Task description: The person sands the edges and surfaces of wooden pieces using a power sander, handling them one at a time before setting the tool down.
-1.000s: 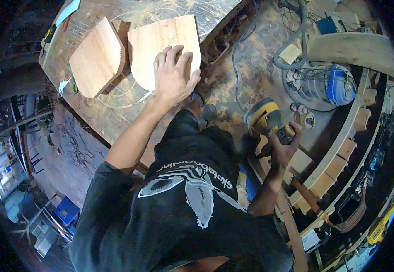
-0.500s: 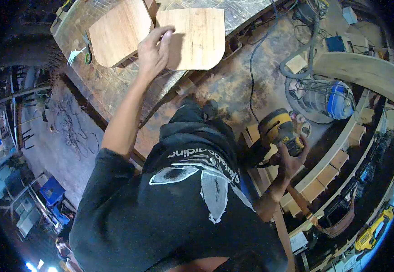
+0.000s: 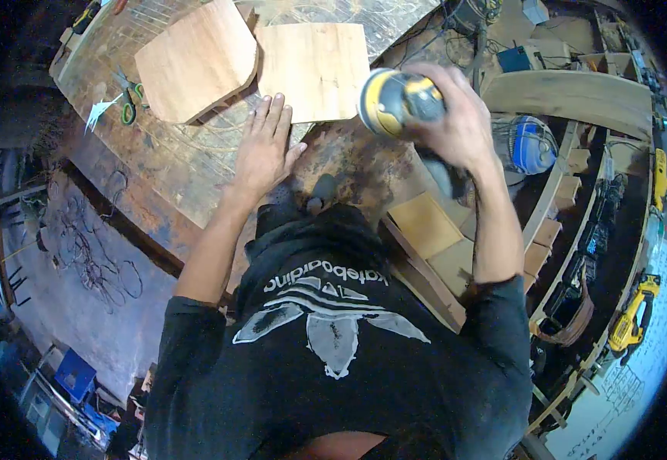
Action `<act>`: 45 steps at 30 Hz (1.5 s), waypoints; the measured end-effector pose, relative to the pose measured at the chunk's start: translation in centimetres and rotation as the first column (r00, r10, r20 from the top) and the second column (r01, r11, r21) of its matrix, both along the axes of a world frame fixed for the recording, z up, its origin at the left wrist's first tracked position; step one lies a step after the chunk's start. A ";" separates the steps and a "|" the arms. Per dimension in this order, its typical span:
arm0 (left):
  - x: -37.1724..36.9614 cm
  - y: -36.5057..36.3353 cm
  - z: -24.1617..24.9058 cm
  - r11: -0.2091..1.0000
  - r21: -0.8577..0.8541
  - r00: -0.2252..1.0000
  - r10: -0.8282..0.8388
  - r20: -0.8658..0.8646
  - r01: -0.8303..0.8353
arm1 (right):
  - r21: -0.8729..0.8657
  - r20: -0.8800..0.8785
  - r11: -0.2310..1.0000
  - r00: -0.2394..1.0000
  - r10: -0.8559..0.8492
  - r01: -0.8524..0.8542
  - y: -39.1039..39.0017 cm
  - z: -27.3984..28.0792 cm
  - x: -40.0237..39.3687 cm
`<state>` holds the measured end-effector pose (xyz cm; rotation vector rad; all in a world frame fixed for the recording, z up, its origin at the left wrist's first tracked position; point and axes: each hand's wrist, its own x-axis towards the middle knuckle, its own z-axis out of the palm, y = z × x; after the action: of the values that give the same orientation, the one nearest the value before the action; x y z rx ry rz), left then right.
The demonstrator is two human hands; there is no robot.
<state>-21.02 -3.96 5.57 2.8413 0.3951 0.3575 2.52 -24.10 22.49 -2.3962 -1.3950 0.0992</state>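
My right hand (image 3: 456, 115) is wrapped round a yellow and black power sander (image 3: 395, 102), held up beside the right edge of a flat wooden board (image 3: 322, 73). The sander is slightly blurred. My left hand (image 3: 264, 153) lies flat with its fingers stretched, near the table edge, its fingertips at the board's lower left corner. A second wooden board (image 3: 199, 61) with cut corners lies to the left, tilted and raised on something mostly hidden under it. Green-handled scissors (image 3: 128, 107) lie left of that board.
The worn worktable (image 3: 187, 172) carries both boards. A blue and grey vacuum (image 3: 531, 146) stands on the floor at right, by a curved wooden panel (image 3: 579, 100). Cardboard (image 3: 425, 224) lies near my right side. A yellow power tool (image 3: 635, 314) is at far right.
My right hand has lifted the sander from low at my right side up to the board's right edge. My left hand has moved down off the boards' upper part and flattened out.
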 end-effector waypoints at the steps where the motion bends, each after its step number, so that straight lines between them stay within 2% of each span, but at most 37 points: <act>1: -0.1 0.1 -0.2 1.000 0.005 1.000 -0.002 -0.019 0.002 | -0.082 -0.008 0.997 1.000 -0.009 0.009 2.1 0.2 0.1; 2: -0.2 0.1 -0.2 1.000 0.003 1.000 -0.004 -0.007 0.004 | -0.165 -0.014 0.986 1.000 -0.020 0.018 4.0 0.5 -0.1; 3: -0.2 0.1 -0.2 1.000 0.002 1.000 -0.002 -0.029 0.002 | -0.167 -0.002 0.986 1.000 -0.023 0.022 5.5 0.1 -0.3; 5: -0.2 0.3 0.0 1.000 -0.004 0.999 0.002 -0.036 -0.003 | -0.325 0.048 0.946 0.999 0.023 -0.006 7.7 -0.8 -0.5; 8: -0.4 0.5 -0.1 0.999 -0.033 0.999 0.006 -0.054 -0.008 | -0.357 0.029 0.934 0.999 0.019 -0.008 9.5 -1.3 -0.7; 10: -0.7 0.7 -0.6 0.999 0.012 0.998 -0.033 -0.060 0.034 | -0.343 0.058 0.939 0.997 0.048 -0.025 10.3 -2.4 0.4; 12: -0.6 0.7 -1.2 0.999 0.017 0.998 -0.040 -0.055 0.041 | -0.318 0.136 0.944 0.990 -0.041 0.082 11.4 -2.9 2.1; 14: -0.6 0.6 -1.2 0.999 0.024 0.998 -0.034 -0.054 0.035 | -0.311 0.143 0.946 0.989 -0.047 0.090 11.9 -2.9 3.5; 18: -0.6 0.7 -0.4 0.998 -0.064 0.999 -0.020 -0.030 0.018 | -0.305 0.187 0.949 0.982 -0.025 0.083 11.2 -2.7 2.3; 20: -0.3 0.8 -0.2 0.995 -0.100 1.000 -0.013 -0.022 0.011 | -0.370 0.193 0.928 0.981 0.032 0.043 10.5 -2.1 0.6; 22: -0.4 0.9 -0.1 0.992 -0.119 0.999 -0.034 -0.038 0.030 | -0.353 0.136 0.936 0.990 0.035 0.016 10.1 -2.3 1.1; 25: -0.3 0.9 0.3 0.992 -0.117 0.998 -0.057 -0.022 0.054 | -0.310 0.211 0.945 0.977 -0.036 0.102 10.9 -2.9 3.4; 26: -0.3 1.0 0.3 0.993 -0.112 0.999 -0.046 -0.028 0.042 | -0.334 0.183 0.936 0.982 -0.050 0.110 11.4 -2.8 4.3; 28: -0.1 0.8 0.5 0.994 -0.097 0.996 -0.065 -0.057 0.059 | -0.330 0.168 0.943 0.985 0.026 0.032 11.9 -2.9 5.9; 31: 0.1 0.6 0.4 0.996 -0.089 0.998 -0.030 -0.063 0.024 | -0.380 0.184 0.925 0.979 0.084 -0.008 11.8 -1.9 3.7; 32: 0.2 0.4 0.4 0.996 -0.083 0.998 -0.018 -0.067 0.012 | -0.338 0.192 0.938 0.970 0.147 -0.075 11.5 -1.8 2.8; 35: 0.2 0.4 0.8 0.998 -0.066 0.997 -0.017 -0.079 0.012 | -0.319 0.105 0.931 0.970 0.219 -0.176 12.0 -2.4 2.3; 37: 0.2 0.1 1.3 0.994 -0.111 0.992 -0.028 -0.120 0.014 | -0.300 0.109 0.938 0.971 0.212 -0.172 12.9 -2.6 3.4; 41: 0.5 -0.2 1.6 1.000 -0.022 0.991 0.001 -0.131 -0.004 | -0.287 0.110 0.948 0.978 0.175 -0.138 15.4 -3.1 8.0; 44: 0.7 -0.5 2.2 1.000 -0.012 0.983 0.018 -0.183 -0.020 | -0.315 0.089 0.944 0.988 0.130 -0.096 14.3 -2.2 10.4; 45: 0.6 -0.6 2.6 0.998 -0.048 0.983 0.024 -0.183 -0.033 | -0.296 0.137 0.952 0.983 0.126 -0.081 13.3 -2.5 11.2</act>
<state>-20.38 -4.51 8.13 2.8294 0.4739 0.0898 13.75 -10.81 19.99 -2.6114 -1.6812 0.1581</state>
